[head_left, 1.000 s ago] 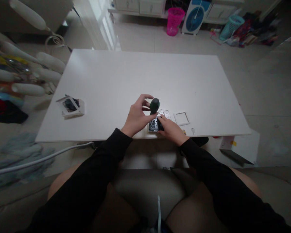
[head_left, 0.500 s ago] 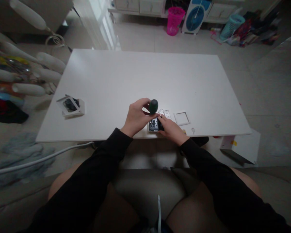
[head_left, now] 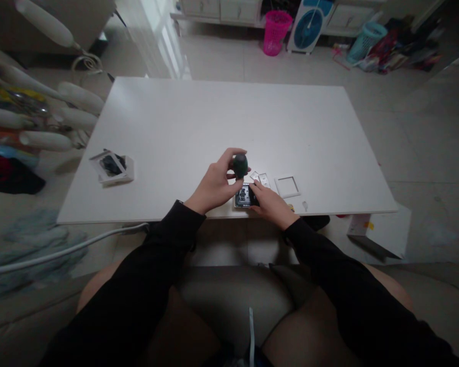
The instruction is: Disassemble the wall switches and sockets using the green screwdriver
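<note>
My left hand [head_left: 219,182] is wrapped around the dark green handle of a screwdriver [head_left: 240,166], seen nearly end-on; its shaft and tip are hidden below. Under it, at the table's near edge, lies a small black device with a light rim [head_left: 243,197], which looks like an electrical socket or switch unit. My right hand [head_left: 270,204] presses its fingers on the right side of this unit and grips it. Just behind those fingers lie small white plates [head_left: 263,179]. To the right are a square white frame [head_left: 287,186] and a small clear packet [head_left: 305,205].
On the left of the white table [head_left: 214,112] sits an open white box [head_left: 117,171] with black contents. A white cable [head_left: 69,255] runs to the table's near edge at left. Beyond the table stand a pink basket [head_left: 276,35] and a blue-and-white fan [head_left: 308,30].
My left hand has shifted slightly up and left, its fingers more open around the screwdriver handle, which tilts a little differently. My right hand stays in place on the black unit.
</note>
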Demonstrator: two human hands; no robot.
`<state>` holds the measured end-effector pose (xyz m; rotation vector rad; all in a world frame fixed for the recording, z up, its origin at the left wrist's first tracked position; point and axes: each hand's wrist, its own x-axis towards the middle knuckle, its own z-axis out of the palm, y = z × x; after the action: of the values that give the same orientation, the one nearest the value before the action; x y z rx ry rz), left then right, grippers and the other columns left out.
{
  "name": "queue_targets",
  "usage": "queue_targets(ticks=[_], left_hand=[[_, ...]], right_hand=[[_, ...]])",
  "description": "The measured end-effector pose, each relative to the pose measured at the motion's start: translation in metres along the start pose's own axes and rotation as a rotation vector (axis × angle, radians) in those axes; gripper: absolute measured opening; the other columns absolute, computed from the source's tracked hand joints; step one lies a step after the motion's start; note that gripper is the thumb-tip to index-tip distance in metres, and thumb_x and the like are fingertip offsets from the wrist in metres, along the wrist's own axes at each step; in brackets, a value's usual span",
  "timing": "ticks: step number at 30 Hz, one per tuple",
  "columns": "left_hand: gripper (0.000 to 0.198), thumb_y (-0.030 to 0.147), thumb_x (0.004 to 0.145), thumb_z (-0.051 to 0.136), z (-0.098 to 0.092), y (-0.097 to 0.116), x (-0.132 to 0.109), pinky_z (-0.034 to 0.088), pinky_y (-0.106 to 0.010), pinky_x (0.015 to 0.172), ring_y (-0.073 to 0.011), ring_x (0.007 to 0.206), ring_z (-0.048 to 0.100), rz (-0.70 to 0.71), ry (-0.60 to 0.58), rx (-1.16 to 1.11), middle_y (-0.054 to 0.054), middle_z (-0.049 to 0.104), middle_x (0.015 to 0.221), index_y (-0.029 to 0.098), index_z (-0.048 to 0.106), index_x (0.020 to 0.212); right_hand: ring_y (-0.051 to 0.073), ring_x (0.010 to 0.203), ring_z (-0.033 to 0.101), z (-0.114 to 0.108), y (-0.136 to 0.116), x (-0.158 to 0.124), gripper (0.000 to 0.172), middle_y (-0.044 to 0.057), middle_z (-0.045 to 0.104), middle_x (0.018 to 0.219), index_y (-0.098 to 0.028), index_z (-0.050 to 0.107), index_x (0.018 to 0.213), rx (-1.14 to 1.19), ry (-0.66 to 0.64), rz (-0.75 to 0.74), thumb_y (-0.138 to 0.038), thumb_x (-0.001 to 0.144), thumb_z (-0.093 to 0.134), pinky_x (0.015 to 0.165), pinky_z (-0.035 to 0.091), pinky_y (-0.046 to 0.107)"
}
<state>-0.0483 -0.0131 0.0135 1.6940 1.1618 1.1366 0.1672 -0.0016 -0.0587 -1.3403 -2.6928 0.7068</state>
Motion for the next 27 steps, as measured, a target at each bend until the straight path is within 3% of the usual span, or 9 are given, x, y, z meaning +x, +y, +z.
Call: queue_targets(ticks=[4,10,17,21,27], left_hand=[[0.05,0.007,0.082,0.06,0.003,-0.002,-0.001,0.06,-0.033,0.084,-0.0162,0.091,0.07,0.013,-0.014,0.001,-0.002,0.07,0.096,0.023,0.048,0.128],[0.035,0.02,0.089,0.069,0.006,-0.003,0.001,0.058,-0.036,0.087,-0.0152,0.085,0.067,0.0,0.083,0.02,0.0,0.066,0.092,0.022,0.051,0.119],[0.043,0.022,0.081,0.079,0.008,-0.013,0.003,0.062,-0.03,0.071,-0.0153,0.085,0.068,-0.041,0.21,-0.03,-0.001,0.063,0.102,0.024,0.052,0.115],[0.045,0.018,0.081,0.073,0.009,-0.012,0.003,0.063,-0.034,0.082,-0.0171,0.095,0.07,-0.015,0.189,-0.019,-0.001,0.067,0.101,0.024,0.052,0.12],[0.047,0.008,0.079,0.057,0.006,-0.007,0.002,0.058,-0.036,0.086,-0.0191,0.101,0.07,0.012,0.09,-0.053,-0.003,0.069,0.105,0.023,0.048,0.123]], right_hand=[[0.037,0.132,0.062,-0.002,-0.002,-0.001,0.074,0.027,0.043,0.161,-0.015,0.044,0.15,0.0,0.0,0.007,-0.014,0.083,0.076,0.109,0.052,0.053],[0.035,0.133,0.061,-0.004,-0.006,-0.001,0.071,0.025,0.044,0.161,-0.015,0.044,0.149,-0.004,-0.015,0.016,-0.014,0.085,0.075,0.111,0.052,0.051],[0.037,0.132,0.062,-0.005,-0.007,-0.001,0.068,0.027,0.043,0.161,-0.013,0.045,0.147,-0.028,-0.016,0.018,-0.013,0.086,0.074,0.109,0.052,0.051],[0.037,0.133,0.062,-0.005,-0.007,-0.002,0.07,0.027,0.043,0.161,-0.015,0.044,0.148,-0.012,-0.012,0.015,-0.013,0.085,0.075,0.11,0.051,0.051],[0.038,0.131,0.063,-0.004,-0.006,-0.001,0.071,0.028,0.042,0.161,-0.014,0.044,0.148,0.01,-0.014,0.018,-0.013,0.084,0.075,0.109,0.052,0.054]])
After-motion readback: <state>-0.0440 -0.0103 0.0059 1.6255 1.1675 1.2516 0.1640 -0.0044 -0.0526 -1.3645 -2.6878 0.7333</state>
